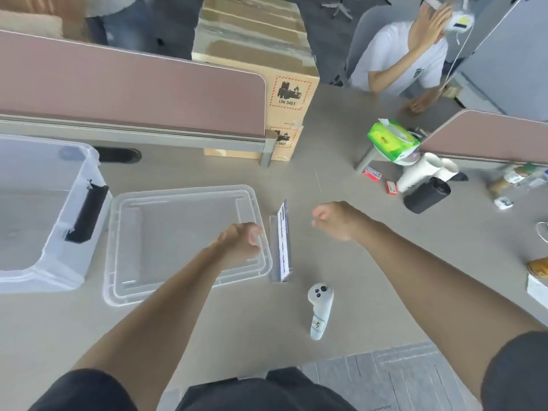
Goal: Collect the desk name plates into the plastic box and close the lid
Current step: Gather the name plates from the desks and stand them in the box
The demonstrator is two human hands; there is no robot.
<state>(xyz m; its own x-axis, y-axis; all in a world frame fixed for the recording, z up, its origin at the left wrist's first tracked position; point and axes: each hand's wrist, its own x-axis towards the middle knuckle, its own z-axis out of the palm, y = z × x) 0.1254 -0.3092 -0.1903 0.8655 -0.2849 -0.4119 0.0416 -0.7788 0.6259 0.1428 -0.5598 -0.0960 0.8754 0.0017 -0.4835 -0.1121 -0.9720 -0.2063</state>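
Head view, looking down on the grey desk [341, 179]. One acrylic name plate [282, 243] stands on edge at the centre of the frame, its printed face turned toward 3 o'clock; no other plate can be made out. It lies just beside the right rim of the clear lid [166, 241], which rests flat on the desk, off the plastic box [44, 209] at 9 o'clock. With the lid off, the box mouth is free to receive plates, and nothing can be made out inside the box.

The left hand [238, 243] hovers over the lid's right edge at 9 o'clock of the plate, fingers curled loosely inward and holding nothing. The right hand [336, 219] hangs at 3 o'clock of the plate, apart from it, fingers likewise loosely curled and empty. The two hands thus flank the plate, probably so that either may take it by its ends.

A white handheld controller [319, 310] lies at 5 o'clock of the plate, near but clear of it. Cardboard cartons [267, 54] stand at 12 o'clock beyond the partition; a green tissue pack [391, 139] sits at 2 o'clock. A seated person [400, 57] occupies the far corner at 1 o'clock.

The task appears barely begun.
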